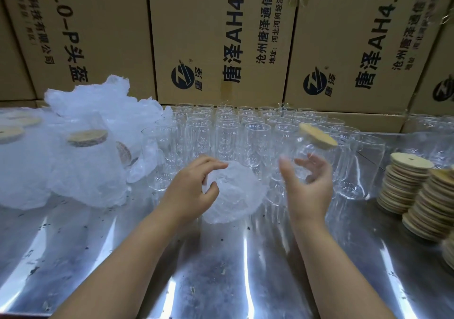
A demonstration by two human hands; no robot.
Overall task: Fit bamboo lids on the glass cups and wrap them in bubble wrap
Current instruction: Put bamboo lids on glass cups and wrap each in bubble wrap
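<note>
My right hand (308, 190) cups the base of a clear glass cup (303, 155) that leans to the left, its fingers curled around the glass. A round bamboo lid (318, 135) sits on the cup's mouth. To its left, my left hand (191, 190) pinches the edge of a crumpled piece of bubble wrap (235, 195) that rests on the metal table (221, 269). The two hands are apart, with the wrap lying between them.
Several rows of bare glass cups (228, 134) stand behind the hands. Stacks of bamboo lids (405, 186) sit at the right. Wrapped, lidded cups (86, 161) and loose wrap (98, 97) crowd the left. Cardboard boxes (221, 36) wall off the back.
</note>
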